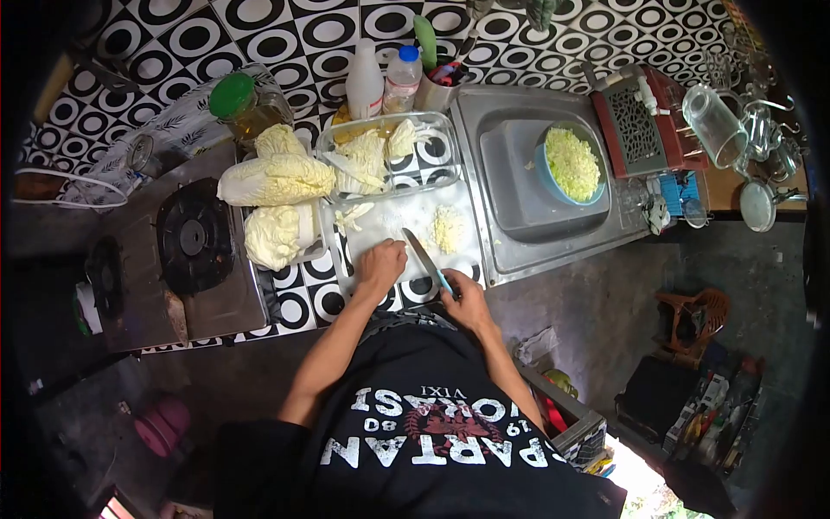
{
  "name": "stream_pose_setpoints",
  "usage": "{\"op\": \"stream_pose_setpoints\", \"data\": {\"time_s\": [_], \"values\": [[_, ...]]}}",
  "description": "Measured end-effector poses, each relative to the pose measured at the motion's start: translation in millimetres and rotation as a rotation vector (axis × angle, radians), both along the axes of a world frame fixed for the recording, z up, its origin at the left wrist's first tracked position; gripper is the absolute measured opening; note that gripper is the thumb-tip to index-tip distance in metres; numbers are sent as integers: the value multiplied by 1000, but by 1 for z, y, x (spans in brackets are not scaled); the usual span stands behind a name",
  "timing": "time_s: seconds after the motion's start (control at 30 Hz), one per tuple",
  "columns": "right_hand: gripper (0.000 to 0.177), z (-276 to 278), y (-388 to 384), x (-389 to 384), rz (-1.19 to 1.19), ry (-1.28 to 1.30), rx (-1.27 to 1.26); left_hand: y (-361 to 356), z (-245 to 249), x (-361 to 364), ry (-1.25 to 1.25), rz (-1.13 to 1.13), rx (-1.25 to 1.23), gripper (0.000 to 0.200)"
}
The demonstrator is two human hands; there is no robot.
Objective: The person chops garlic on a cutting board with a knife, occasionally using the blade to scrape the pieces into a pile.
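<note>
My right hand (465, 298) grips the blue handle of a knife (424, 255), its blade pointing up over a white cutting board (393, 216). My left hand (381, 264) rests palm down on the board's near edge, fingers curled, with nothing visible in it. A small heap of chopped cabbage (448, 228) lies on the board just right of the blade tip. A few loose cabbage pieces (353, 216) lie at the board's far left.
Napa cabbage heads (277, 180) sit left of the board beside a gas stove (192, 235). A clear tray (386, 156) holds cabbage leaves. A blue bowl of shredded cabbage (571, 164) stands in the sink (519, 208). Bottles (385, 80) and a green-lidded jar (242, 105) stand behind.
</note>
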State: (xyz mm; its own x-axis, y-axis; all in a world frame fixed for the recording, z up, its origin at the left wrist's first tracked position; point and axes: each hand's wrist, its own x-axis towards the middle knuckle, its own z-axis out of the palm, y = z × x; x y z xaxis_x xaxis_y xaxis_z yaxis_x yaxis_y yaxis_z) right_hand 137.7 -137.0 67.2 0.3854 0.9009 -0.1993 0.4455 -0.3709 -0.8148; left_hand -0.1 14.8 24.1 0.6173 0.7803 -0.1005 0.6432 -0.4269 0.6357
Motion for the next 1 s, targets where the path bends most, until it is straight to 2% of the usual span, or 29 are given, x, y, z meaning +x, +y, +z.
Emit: {"op": "stream_pose_setpoints", "data": {"time_s": [0.2,0.27,0.4,0.67,0.87,1.0], "values": [[35,-4,-7,-4,42,-28,12,-6,-4,-3,44,60,-24,22],[36,-8,-11,-3,54,-99,98,-6,-5,-3,2,70,-32,18],[39,-9,-17,-1,69,-104,30,-3,-8,1,5,84,-43,15],[58,-38,-28,-10,198,-177,-29,-2,-23,2,-194,132,-85,9],[64,-42,11,-10,274,-273,4,-2,-28,-2,-148,69,-45,12],[63,-25,25,-9,256,-259,-116,-11,-24,-1,-67,93,18,15]]}}
